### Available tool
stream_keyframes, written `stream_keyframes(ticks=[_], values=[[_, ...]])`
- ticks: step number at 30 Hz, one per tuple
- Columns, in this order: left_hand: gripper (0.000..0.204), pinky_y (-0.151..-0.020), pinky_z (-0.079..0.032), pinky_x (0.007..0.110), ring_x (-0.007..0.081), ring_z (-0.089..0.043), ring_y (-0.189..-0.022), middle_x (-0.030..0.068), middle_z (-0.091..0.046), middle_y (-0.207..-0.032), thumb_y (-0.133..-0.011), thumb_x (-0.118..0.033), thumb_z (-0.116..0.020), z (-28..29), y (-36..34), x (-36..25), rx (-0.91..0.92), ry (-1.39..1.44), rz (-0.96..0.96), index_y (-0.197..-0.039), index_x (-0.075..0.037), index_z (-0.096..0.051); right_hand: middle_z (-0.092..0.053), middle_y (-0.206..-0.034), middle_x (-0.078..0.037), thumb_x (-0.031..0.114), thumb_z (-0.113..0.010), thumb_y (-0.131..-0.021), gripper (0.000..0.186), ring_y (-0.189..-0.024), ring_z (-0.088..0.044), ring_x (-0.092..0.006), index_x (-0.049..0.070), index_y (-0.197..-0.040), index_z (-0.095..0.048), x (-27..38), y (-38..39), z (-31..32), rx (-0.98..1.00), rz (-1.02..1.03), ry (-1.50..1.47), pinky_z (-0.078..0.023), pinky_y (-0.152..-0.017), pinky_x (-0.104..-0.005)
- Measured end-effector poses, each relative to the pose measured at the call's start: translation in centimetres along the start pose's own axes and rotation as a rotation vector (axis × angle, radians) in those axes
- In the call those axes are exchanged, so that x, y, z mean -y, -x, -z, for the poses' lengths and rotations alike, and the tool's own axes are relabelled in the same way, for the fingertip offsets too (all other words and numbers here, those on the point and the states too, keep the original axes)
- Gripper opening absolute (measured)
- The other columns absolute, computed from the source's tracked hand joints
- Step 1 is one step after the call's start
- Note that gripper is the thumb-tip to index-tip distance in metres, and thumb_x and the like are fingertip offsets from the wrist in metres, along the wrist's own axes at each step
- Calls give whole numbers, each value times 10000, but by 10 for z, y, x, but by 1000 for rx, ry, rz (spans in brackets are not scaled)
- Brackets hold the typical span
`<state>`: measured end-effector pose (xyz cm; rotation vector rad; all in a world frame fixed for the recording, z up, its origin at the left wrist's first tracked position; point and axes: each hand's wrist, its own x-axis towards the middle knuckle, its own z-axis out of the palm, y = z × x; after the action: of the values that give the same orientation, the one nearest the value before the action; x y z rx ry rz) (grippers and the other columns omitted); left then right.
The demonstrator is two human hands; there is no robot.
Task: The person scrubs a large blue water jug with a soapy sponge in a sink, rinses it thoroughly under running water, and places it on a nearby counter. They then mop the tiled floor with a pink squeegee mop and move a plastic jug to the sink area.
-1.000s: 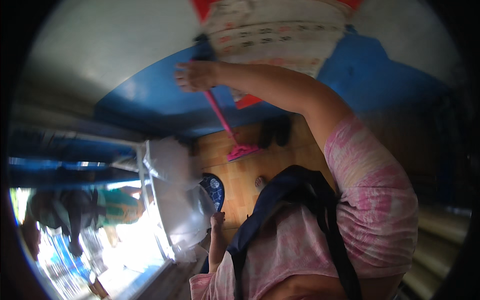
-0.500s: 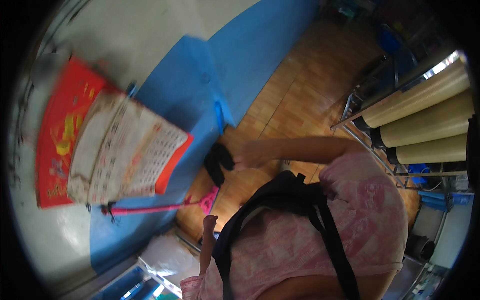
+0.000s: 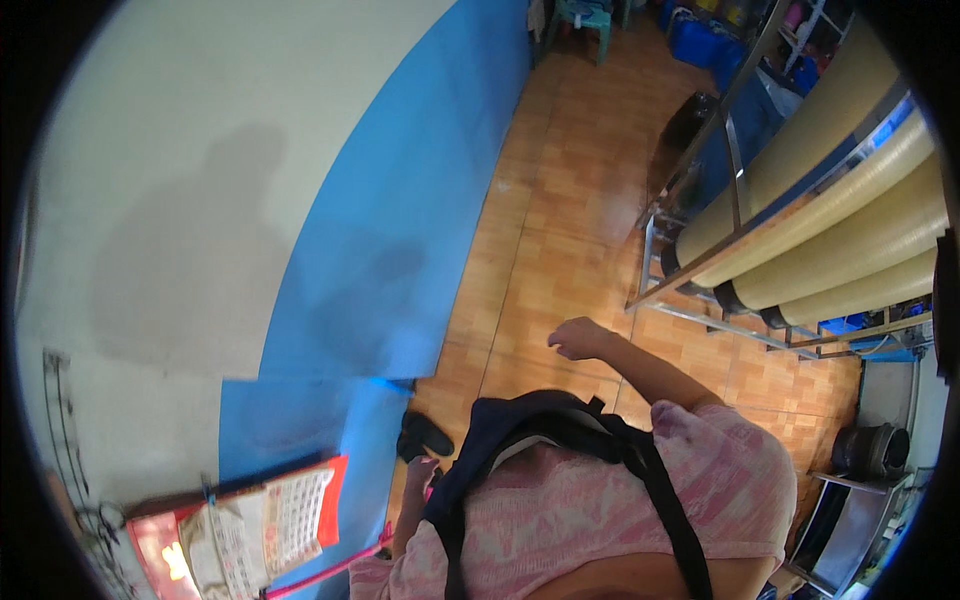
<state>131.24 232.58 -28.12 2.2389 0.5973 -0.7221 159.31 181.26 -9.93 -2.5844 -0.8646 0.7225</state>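
My right hand [image 3: 578, 340] is held out in front of my body above the tiled floor, fingers loosely bent and apart, with nothing in it. Low beside my body, my left hand [image 3: 424, 470] has its fingers curled in, and no object shows in them. Just past it, a pair of black shoes [image 3: 424, 437] lies on the floor by the wall. A long pink handle [image 3: 330, 577] leans along the wall near my left forearm. I wear a pink patterned top with a dark blue strapped bag [image 3: 530, 412] across the chest.
A blue and white wall [image 3: 370, 230] runs along the left, with a red-backed paper calendar [image 3: 265, 530] low on it. At right, a metal rack [image 3: 735, 240] carries several long yellowish cylinders [image 3: 850, 245]. A black bucket [image 3: 870, 452] stands beyond; a green stool [image 3: 580, 20] is far ahead.
My view has swung toward the open floor, so the calendar and shoes sit lower. My right hand, which was stretched out left near the shoes, is now farther right, away from them.
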Motion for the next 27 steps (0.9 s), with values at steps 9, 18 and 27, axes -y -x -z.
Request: stream_keyframes(ticks=[9,18,27], values=[[416,-735,-541,448,325,-703,-795,156,-736,-872,-836,-453,-711,75,-220,-168,249,-251,-86,-889,-42,-734,-708,-1102,-165,233,-635,-829,305,-1091,-641,-362,145,-1106,-727,-165,-113,-8,-164,-330,-306,-495,-970,-476],[420,-778,-534,462,356,-696,-803,163,-726,-803,-839,-477,-678,107,-452,-458,363,-507,-645,-823,-62,-743,-736,-966,-150,379,-667,-783,322,-923,-697,-337,129,-961,-765,-297,49,-105,112,-1322,-677,-549,-810,-480],[359,-758,-532,462,349,-693,-800,161,-725,-835,-849,-404,-687,46,-629,-709,136,-677,-565,-823,-48,-724,-745,-937,-124,391,-643,-803,303,-901,-707,-310,142,-911,-778,-509,-33,-1,-64,-1252,-718,-552,-798,-479]])
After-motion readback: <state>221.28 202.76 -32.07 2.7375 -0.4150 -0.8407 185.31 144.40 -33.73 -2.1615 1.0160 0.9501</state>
